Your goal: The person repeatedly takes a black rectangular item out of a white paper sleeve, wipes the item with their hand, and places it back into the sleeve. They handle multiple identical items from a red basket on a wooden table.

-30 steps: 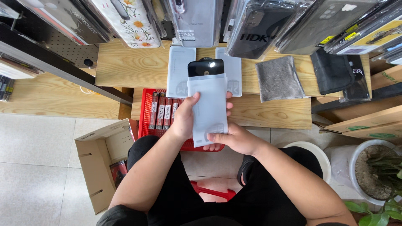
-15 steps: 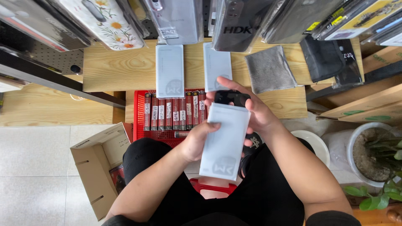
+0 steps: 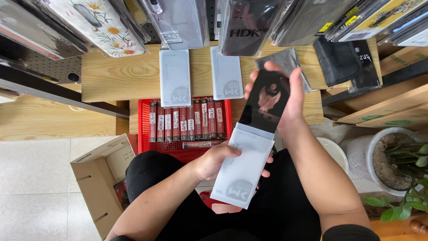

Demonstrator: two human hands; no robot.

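1. White flat paper sleeve [image 3: 240, 167] lies over the lap, pinched by the left hand [image 3: 214, 161], long axis running away from the body.
2. Glossy black card [image 3: 266, 101] juts from the sleeve's far end, right hand [image 3: 292, 96] fingers clamped on its edges.
3. Red plastic crate [image 3: 183, 122] sits beyond, under the wooden worktop [image 3: 120, 76].

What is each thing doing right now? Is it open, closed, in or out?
White sleeve: held by the left hand, open at its top end.
Black case: half out of the sleeve, gripped by the right hand.
Two white packs: lying flat on the wooden shelf, apart.
Red basket: full of upright packs in a row.
Cardboard box: open on the floor.
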